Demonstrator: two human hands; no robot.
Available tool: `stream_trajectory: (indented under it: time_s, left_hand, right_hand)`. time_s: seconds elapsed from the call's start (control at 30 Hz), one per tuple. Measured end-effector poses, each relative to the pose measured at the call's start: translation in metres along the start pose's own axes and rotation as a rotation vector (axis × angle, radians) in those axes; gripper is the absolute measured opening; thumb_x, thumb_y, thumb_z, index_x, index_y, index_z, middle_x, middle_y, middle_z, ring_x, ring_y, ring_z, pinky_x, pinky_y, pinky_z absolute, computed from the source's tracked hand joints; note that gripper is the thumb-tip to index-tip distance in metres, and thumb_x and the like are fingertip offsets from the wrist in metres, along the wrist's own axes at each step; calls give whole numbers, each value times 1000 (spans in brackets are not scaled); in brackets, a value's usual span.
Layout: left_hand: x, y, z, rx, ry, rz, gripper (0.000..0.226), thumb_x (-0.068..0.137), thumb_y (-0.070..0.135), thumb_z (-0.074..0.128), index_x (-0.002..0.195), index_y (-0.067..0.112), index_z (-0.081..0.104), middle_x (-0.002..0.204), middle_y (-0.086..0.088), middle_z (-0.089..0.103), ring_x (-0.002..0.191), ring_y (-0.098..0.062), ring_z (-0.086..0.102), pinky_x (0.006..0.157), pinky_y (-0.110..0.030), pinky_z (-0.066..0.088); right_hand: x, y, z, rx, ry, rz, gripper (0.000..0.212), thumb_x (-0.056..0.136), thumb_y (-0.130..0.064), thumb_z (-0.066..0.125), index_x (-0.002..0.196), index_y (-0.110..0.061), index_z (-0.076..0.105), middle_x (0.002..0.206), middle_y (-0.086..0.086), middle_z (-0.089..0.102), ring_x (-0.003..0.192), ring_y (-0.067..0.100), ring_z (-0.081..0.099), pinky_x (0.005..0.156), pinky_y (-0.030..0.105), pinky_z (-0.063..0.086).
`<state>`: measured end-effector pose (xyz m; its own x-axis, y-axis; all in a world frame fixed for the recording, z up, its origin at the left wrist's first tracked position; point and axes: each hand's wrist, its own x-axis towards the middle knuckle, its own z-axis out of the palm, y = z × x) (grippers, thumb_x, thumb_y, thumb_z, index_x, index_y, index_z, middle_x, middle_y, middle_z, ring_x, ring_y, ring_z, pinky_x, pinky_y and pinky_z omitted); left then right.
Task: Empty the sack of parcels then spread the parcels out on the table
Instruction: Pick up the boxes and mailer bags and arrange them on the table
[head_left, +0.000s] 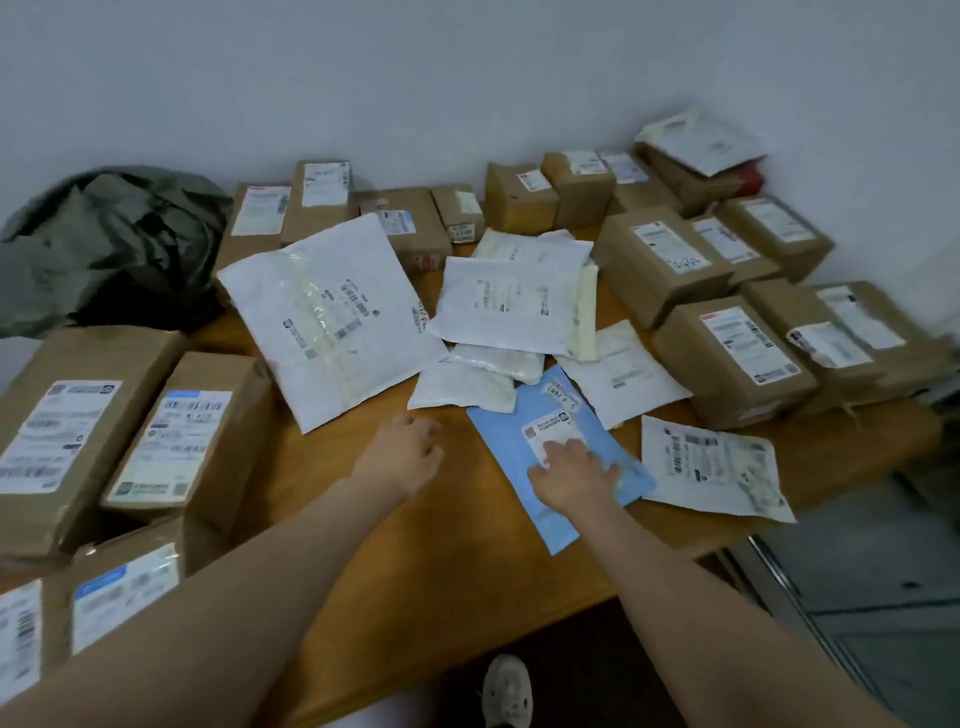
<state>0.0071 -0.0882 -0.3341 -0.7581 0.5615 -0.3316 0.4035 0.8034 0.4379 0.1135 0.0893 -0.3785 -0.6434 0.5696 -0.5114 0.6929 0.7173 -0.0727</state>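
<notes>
Your right hand (574, 467) is lying flat on the blue mailer (506, 452), fingers straight and spread, pressing on its label rather than gripping it. A flat palm suits a thin, slippery envelope: you are pinning it to the wood, probably so it can slide sideways without being lifted. Your left hand (402, 457) is sitting just left of it over a bare patch of the table (441, 561), fingers loosely curled and holding nothing. Whether it is touching the wood, I cannot tell.

The sack (104, 244) is slumping in a crumpled heap at the far left corner, apart from both hands. It is looking collapsed enough that emptying seems done, though its inside is hidden.

The parcels are already out. Cardboard boxes (727, 353) are lining the left side, the far edge and the right side, labels up. That is leaving the middle for the soft ones, and there the white mailers (514, 306) are overlapping in a loose pile just beyond your hands. A large white mailer (332, 317) is lying to their left, its edge over a smaller one.

So the spreading appears well along, with the middle pile remaining. The blue mailer is tucked partly under two of those white ones at its far end. Near right, another white mailer (701, 462) is hanging past the table edge, so be careful pushing things that way.
</notes>
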Motion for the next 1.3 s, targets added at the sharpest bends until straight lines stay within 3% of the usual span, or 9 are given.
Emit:
stream_trajectory:
  time_s: [0.17,0.3,0.4,0.53,0.77,0.93,1.03,1.2,1.3]
  left_hand:
    - [34,14,12,-8,85,-54,45,95,20,43,140,14,42,139,-13,38,129,-30,32,106,-36,32]
    - [68,26,18,74,75,-72,69,89,49,53,148,24,27,152,-9,20,141,-27,12,112,-41,25]
    - [101,39,31,235,-48,-60,98,73,79,47,149,42,-3,159,0,-14,145,-28,-17,115,-57,8]
    - [131,43,49,298,-164,-76,101,69,83,46,139,55,-20,151,2,-37,139,-33,-32,109,-67,3]
    - [100,20,54,435,-253,-47,94,72,84,40,143,52,-13,148,2,-42,138,-32,-35,110,-65,8]
    - [64,-8,47,417,-233,-164,111,49,96,17,143,48,-18,142,-2,-48,138,-32,-33,111,-65,7]
    - [50,-15,44,394,-145,-247,134,30,97,2,144,32,-26,147,-8,-42,139,-32,-31,111,-64,2]
    - [46,-21,45,281,-143,-343,142,49,91,51,143,22,-31,151,-10,-35,142,-28,-26,114,-58,2]
    - [49,-37,39,271,-73,-338,117,74,70,56,147,26,-24,157,-10,-18,146,-27,-10,115,-54,11]
  right_hand:
    - [-28,-40,7,73,93,-424,31,94,-29,37,106,-18,63,108,6,60,101,26,55,100,37,32]
    - [31,-22,-38,287,351,-386,20,88,-19,47,100,-21,63,104,2,58,94,21,54,84,31,35]
    - [94,-7,-74,120,274,-357,61,87,-32,55,144,-33,31,154,3,19,142,29,17,113,45,15]
    - [151,-24,-89,-132,104,-400,91,82,-60,57,145,-50,-8,156,-3,-25,141,38,-26,105,68,-13]
    - [141,-7,-68,-146,84,-389,73,90,-40,51,147,-42,6,150,2,25,138,28,25,109,67,10]
    - [136,19,-74,-169,101,-294,69,94,-16,40,148,-41,6,148,8,28,134,28,31,113,58,14]
    - [124,15,-75,-121,341,-497,64,89,-23,50,147,-31,23,141,9,35,132,27,31,115,44,10]
    - [106,-24,-43,-264,354,-771,70,85,-41,60,144,-14,32,145,6,36,134,27,30,111,40,17]
    - [112,-30,-28,-275,460,-688,47,64,-20,81,108,-11,66,104,6,67,97,25,62,92,35,43]
